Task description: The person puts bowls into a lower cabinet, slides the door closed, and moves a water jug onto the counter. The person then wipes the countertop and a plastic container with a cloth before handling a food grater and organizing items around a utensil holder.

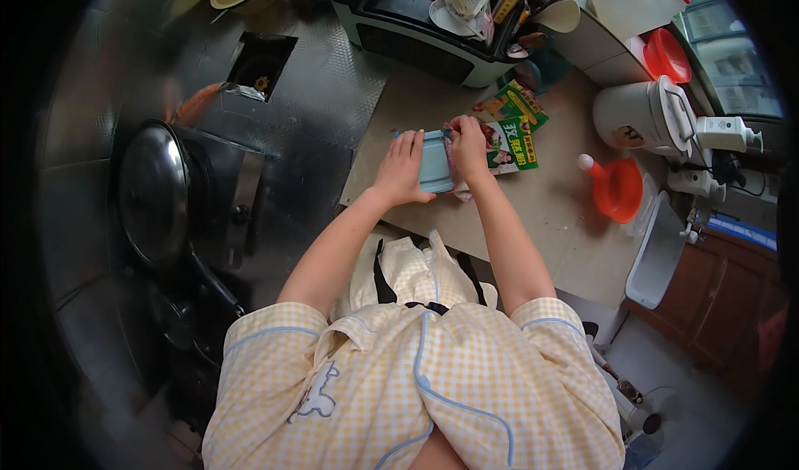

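Observation:
A light blue rectangular box [434, 166] lies on the counter in front of me. My left hand [404, 169] grips its left side, the fingers over the top and the thumb along the near edge. At the far right corner of the box, the curled fingers of my right hand [468, 147] grip its edge; the fingertips are partly hidden. Something pink [460, 190] shows beneath my right hand, along the box's right side. Just right of that hand are a green and white printed packet [520, 144] and a green and yellow packet [514, 104].
On the left, a lidded pan [154, 195] sits on a stove. A toaster oven [416, 33] stands behind the box, with utensils on it. Toward the right are a red scoop [617, 191], a white bucket [637, 119] and a white sink [652, 258].

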The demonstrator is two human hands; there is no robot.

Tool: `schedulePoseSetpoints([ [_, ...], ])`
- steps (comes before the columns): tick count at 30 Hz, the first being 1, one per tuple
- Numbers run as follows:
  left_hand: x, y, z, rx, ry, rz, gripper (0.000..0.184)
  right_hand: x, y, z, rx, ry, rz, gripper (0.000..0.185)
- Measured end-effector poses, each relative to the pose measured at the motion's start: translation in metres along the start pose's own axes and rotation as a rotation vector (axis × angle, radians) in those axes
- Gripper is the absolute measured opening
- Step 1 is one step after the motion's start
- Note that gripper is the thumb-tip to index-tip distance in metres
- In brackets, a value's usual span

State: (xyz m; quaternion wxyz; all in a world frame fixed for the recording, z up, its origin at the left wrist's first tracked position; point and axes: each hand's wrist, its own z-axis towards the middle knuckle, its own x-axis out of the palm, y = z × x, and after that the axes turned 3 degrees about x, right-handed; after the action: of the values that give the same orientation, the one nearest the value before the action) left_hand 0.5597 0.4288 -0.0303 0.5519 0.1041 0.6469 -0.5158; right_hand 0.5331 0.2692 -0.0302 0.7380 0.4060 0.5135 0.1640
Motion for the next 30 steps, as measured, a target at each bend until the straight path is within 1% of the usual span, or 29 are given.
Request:
schedulePoseSetpoints([
  [2, 0.000, -0.001, 0.000, -0.018, 0.007, 0.026, 0.109, -0.006, -0.003, -0.009, -0.008, 0.016, -0.003, 0.013],
  [5, -0.002, -0.004, -0.001, -0.049, 0.024, 0.050, 0.109, -0.022, -0.002, -0.058, 0.023, 0.052, 0.000, 0.013],
  [7, -0.003, -0.002, 0.003, -0.052, 0.025, 0.048, 0.109, -0.027, -0.005, -0.083, 0.112, 0.035, 0.058, 0.014],
  [8, -0.001, -0.002, 0.003, -0.035, 0.019, 0.050, 0.108, -0.026, -0.007, -0.082, 0.112, 0.039, 0.054, 0.014],
  [10, 0.002, -0.002, -0.001, -0.027, 0.025, 0.047, 0.108, -0.023, 0.002, -0.076, 0.205, 0.029, 0.075, 0.015],
  [11, 0.002, -0.001, -0.001, -0.020, 0.020, 0.041, 0.107, -0.022, 0.003, -0.065, 0.132, -0.007, 0.018, 0.013],
  [13, 0.001, 0.001, 0.001, -0.002, 0.006, 0.039, 0.107, -0.013, -0.002, -0.039, 0.104, -0.015, 0.012, 0.012],
  [15, 0.000, 0.002, 0.002, -0.014, 0.046, 0.016, 0.107, -0.006, -0.006, -0.010, 0.067, -0.028, 0.000, 0.012],
  [17, 0.000, 0.002, 0.003, -0.013, 0.038, 0.015, 0.108, 0.005, -0.003, 0.011, -0.024, 0.001, -0.048, 0.011],
  [20, -0.002, 0.002, 0.000, -0.029, 0.046, 0.024, 0.108, -0.002, 0.001, 0.006, -0.039, 0.038, -0.079, 0.012],
  [22, -0.001, -0.001, -0.001, -0.055, 0.043, 0.025, 0.108, -0.012, -0.002, -0.022, -0.044, 0.054, -0.044, 0.013],
  [25, -0.002, 0.000, 0.002, -0.053, 0.027, -0.003, 0.108, -0.025, -0.008, -0.064, -0.001, 0.044, -0.072, 0.015],
  [27, -0.002, -0.001, 0.001, -0.057, 0.028, 0.017, 0.109, -0.030, -0.011, -0.085, 0.075, 0.052, -0.013, 0.012],
  [28, -0.002, -0.003, 0.000, -0.057, 0.025, 0.015, 0.109, -0.030, -0.011, -0.087, 0.074, 0.053, -0.016, 0.012],
  [30, -0.001, -0.008, 0.001, -0.130, 0.009, 0.061, 0.115, -0.034, -0.009, -0.089, 0.207, 0.082, 0.032, 0.013],
])
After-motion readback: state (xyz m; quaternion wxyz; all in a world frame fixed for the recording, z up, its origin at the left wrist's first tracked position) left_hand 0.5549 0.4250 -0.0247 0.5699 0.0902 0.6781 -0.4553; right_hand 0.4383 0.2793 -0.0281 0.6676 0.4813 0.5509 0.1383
